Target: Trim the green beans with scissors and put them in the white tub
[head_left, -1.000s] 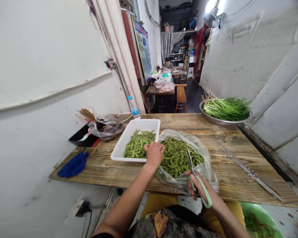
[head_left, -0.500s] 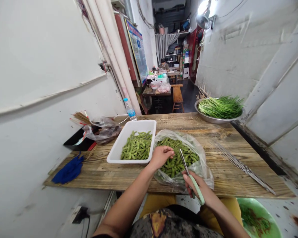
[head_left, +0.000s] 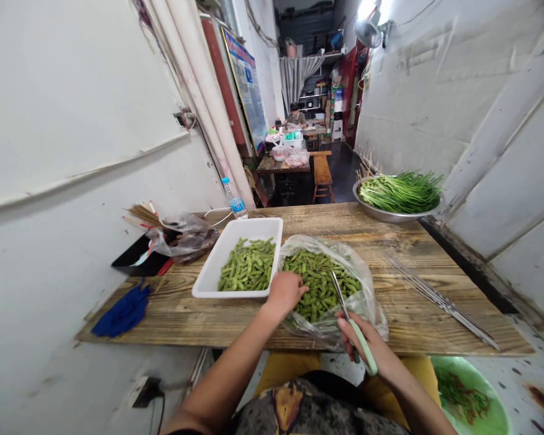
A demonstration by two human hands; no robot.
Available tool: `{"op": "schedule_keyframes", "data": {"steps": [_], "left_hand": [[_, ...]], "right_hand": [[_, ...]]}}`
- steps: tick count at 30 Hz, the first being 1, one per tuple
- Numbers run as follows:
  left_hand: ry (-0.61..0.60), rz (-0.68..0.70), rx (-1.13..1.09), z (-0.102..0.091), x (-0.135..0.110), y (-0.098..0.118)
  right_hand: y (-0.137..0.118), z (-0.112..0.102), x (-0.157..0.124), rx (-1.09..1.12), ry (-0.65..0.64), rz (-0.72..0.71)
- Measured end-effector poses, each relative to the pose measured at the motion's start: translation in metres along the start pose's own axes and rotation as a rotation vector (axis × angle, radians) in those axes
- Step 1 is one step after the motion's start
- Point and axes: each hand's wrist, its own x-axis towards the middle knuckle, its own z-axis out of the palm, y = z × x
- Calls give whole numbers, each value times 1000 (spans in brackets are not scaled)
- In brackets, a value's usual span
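A clear plastic bag (head_left: 367, 305) of green bean pods (head_left: 320, 278) lies open on the wooden table (head_left: 403, 329) in front of me. My left hand (head_left: 284, 291) reaches into the bag's left side, fingers curled among the pods. My right hand (head_left: 367, 345) is closed on the pale green handles of a pair of scissors (head_left: 348, 317), blades pointing up over the bag. A white tray (head_left: 217, 269) with more pods (head_left: 249, 272) sits just left of the bag.
A metal bowl of long green stalks (head_left: 399, 193) stands at the far right corner. Metal skewers (head_left: 439, 299) lie on the right. A water bottle (head_left: 233, 198), a blue cloth (head_left: 122, 311), bagged items (head_left: 185, 235) sit left. A green basin (head_left: 471, 399) is below right. A person (head_left: 294, 115) sits far back.
My left hand moved from the tray's edge into the bag of pods and now sits lower in it. My right hand with the scissors barely shifted.
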Motion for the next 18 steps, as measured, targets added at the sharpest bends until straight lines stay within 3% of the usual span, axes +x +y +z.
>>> {"op": "schedule_keyframes", "data": {"steps": [4, 6, 11, 18], "left_hand": [[45, -64, -23, 7, -7, 0], [35, -91, -151, 6, -7, 1], [-177, -161, -717, -2, -10, 11], [-295, -159, -832, -13, -14, 25]], "right_hand": [[-2, 3, -1, -30, -35, -18], [-2, 5, -1, -47, -52, -16], [-6, 8, -3, -141, -61, -8], [-25, 7, -8, -287, 0, -161]]}}
